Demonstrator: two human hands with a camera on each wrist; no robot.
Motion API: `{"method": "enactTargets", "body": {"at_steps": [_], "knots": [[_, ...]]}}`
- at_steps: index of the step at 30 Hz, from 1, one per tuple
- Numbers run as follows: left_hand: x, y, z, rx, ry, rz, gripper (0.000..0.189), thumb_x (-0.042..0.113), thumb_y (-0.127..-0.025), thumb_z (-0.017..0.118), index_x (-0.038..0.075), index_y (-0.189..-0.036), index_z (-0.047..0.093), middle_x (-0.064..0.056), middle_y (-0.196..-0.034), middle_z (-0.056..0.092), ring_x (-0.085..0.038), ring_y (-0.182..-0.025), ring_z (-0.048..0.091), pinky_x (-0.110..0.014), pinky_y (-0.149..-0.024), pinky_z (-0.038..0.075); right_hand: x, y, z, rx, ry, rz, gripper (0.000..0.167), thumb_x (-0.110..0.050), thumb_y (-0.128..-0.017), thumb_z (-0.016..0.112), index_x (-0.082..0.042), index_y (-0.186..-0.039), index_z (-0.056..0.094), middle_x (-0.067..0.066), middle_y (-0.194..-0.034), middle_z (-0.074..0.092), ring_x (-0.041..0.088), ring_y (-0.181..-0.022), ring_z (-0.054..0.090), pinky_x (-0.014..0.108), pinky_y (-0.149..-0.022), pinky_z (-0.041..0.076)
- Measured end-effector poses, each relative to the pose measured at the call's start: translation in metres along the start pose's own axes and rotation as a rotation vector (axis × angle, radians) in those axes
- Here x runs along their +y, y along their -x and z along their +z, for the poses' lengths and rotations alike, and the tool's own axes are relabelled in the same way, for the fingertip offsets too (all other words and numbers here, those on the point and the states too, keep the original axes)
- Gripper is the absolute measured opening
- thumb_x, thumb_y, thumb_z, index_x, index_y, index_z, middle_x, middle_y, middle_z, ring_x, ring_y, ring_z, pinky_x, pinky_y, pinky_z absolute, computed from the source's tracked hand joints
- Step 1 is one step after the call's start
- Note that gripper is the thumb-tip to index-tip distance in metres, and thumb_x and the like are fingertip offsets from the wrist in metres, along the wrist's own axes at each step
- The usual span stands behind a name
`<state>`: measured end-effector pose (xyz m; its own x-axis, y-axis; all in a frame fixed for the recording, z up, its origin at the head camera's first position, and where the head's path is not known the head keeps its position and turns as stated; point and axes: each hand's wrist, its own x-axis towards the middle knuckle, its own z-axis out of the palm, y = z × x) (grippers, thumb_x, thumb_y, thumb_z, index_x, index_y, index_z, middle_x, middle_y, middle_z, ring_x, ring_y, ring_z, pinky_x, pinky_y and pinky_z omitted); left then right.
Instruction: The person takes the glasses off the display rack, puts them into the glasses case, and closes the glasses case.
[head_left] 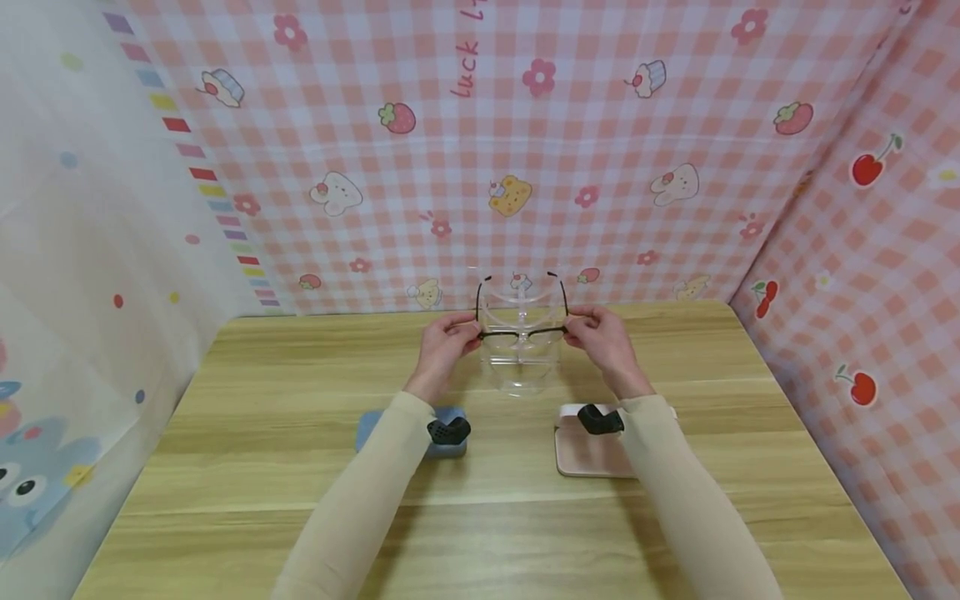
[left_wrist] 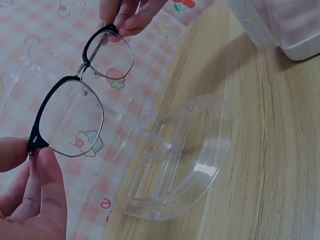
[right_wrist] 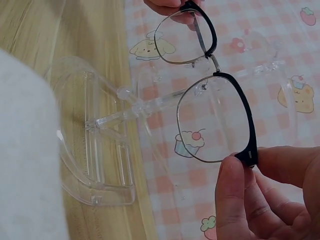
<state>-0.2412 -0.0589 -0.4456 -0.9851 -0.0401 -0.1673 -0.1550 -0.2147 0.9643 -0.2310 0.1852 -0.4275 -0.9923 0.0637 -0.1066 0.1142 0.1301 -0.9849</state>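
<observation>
A pair of eyeglasses (head_left: 498, 334) with black upper rims and thin metal lower rims is held between both hands. My left hand (head_left: 444, 350) pinches one front corner by the hinge; my right hand (head_left: 606, 342) pinches the opposite corner. Both temples are unfolded and point toward the back wall. Just behind and below the frame stands a clear plastic glasses stand (head_left: 517, 388), its base on the wooden table. In the left wrist view the eyeglasses (left_wrist: 46, 100) overlap the stand's upright. From the right wrist view, thumb and fingertips grip the black corner of the eyeglasses (right_wrist: 242, 100).
A blue case (head_left: 367, 423) lies on the table (head_left: 510, 533) beneath my left forearm. Under the right forearm is a pink case (head_left: 588, 457) with a white part at its back. A pink checked cloth (head_left: 450, 167) covers the wall behind the stand.
</observation>
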Motion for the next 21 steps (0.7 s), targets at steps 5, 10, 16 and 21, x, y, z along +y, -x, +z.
{"method": "enactTargets", "body": {"at_steps": [5,10,16,21], "knots": [[0.003,0.003,0.001,0.013,0.032,-0.004,0.033,-0.009,-0.096,0.065,-0.012,-0.129,0.061,-0.031,-0.121,0.067,-0.010,-0.080,0.068,-0.019,-0.075,0.060,-0.002,0.003,-0.002,0.001,-0.023,-0.005,0.038,-0.003,-0.103,0.060,0.012,-0.137,0.053,0.018,-0.109,0.068,0.014,-0.086,0.068,0.019,-0.082,0.059],[0.005,0.008,0.001,0.005,0.051,0.000,0.033,-0.010,-0.096,0.065,-0.010,-0.129,0.061,-0.035,-0.126,0.063,-0.011,-0.082,0.068,-0.020,-0.076,0.060,-0.003,0.008,-0.005,-0.003,-0.021,-0.015,0.041,-0.006,-0.102,0.060,0.010,-0.139,0.053,0.017,-0.108,0.067,0.009,-0.084,0.068,0.020,-0.084,0.059],[0.005,0.013,0.001,0.001,0.069,0.012,0.034,-0.010,-0.095,0.066,-0.011,-0.129,0.061,-0.034,-0.122,0.066,-0.013,-0.084,0.069,-0.020,-0.076,0.060,-0.004,0.014,-0.007,-0.013,-0.010,-0.015,0.042,-0.009,-0.102,0.060,0.007,-0.141,0.053,0.016,-0.110,0.065,0.013,-0.089,0.068,0.022,-0.086,0.059],[0.005,0.018,-0.001,0.007,0.067,0.011,0.032,-0.009,-0.095,0.067,-0.009,-0.127,0.063,-0.020,-0.108,0.073,-0.014,-0.087,0.070,-0.022,-0.078,0.060,-0.005,0.018,-0.007,-0.021,-0.010,-0.015,0.042,-0.008,-0.102,0.060,0.007,-0.140,0.053,0.022,-0.116,0.064,0.014,-0.091,0.068,0.021,-0.085,0.059]]}}
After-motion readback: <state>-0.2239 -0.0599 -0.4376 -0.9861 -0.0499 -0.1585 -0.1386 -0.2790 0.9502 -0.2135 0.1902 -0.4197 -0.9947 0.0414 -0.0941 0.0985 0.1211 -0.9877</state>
